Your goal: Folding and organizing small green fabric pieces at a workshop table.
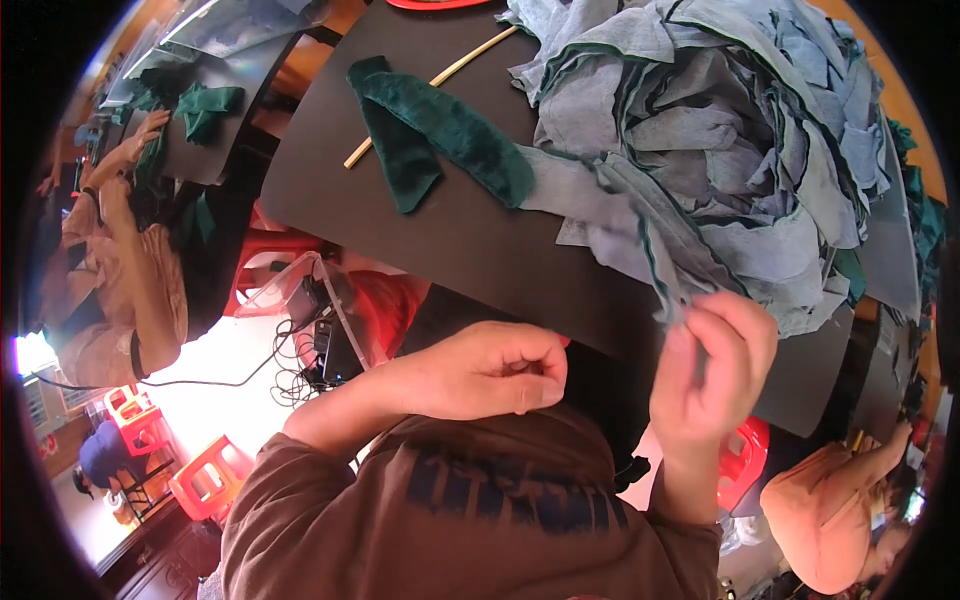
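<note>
Right hand point(715, 370) of the wearer: thumb and fingertips pinched on the near end of a grey cloth strip point(620, 215), contact point slightly blurred. Left hand point(490, 370): fingers curled into a loose fist near the table's front edge, apart from the cloth; whether anything lies within the curl cannot be told.

Strip runs from the right hand up and leftward over the dark table point(320, 180), just in front of a large heap of grey cloth point(690, 130) with dark green edging. Its far end meets a folded dark green velvet piece point(450, 130); whether the two are joined cannot be determined. Velvet lies across a thin pale stick point(478, 55), which passes beneath it.

Beyond the table, left side: a clear-walled bin point(345, 310) near black cables point(290, 365), red stools point(205, 480), and a co-worker point(125, 280) reaching toward green cloth point(208, 108) on another table. Lower right: a second person in an orange-tan top point(820, 510).
</note>
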`<state>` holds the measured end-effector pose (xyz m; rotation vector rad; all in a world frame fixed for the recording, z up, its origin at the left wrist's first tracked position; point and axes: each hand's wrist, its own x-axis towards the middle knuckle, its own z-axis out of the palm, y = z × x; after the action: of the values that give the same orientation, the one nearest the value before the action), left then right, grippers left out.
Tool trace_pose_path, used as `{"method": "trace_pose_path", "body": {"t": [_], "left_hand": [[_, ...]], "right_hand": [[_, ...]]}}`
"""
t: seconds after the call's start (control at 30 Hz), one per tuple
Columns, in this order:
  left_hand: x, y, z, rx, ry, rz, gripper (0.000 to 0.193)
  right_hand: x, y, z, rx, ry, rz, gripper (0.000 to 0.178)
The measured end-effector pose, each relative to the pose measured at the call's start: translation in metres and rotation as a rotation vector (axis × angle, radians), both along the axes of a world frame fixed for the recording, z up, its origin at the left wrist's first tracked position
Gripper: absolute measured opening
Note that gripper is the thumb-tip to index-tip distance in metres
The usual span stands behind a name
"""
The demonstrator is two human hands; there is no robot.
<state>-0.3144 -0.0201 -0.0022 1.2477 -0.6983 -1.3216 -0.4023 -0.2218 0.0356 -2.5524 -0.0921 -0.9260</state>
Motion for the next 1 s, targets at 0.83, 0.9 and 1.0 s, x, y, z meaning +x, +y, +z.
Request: {"method": "trace_pose_path", "body": {"t": [0.83,0.9,1.0], "left_hand": [[-0.014,-0.023,0.019,-0.053,-0.624,0.267,0.035],[-0.015,-0.020,0.021,0.031,-0.844,0.182,0.036],[-0.020,-0.019,0.004,-0.003,-1.042,0.184,0.039]], "right_hand": [[-0.016,0.038,-0.020,1.138,0.319,0.222,0.018],[-0.014,0.040,-0.018,1.156,0.351,0.170,0.015],[-0.013,0.042,-0.022,0.939,0.308,0.189,0.015]]}}
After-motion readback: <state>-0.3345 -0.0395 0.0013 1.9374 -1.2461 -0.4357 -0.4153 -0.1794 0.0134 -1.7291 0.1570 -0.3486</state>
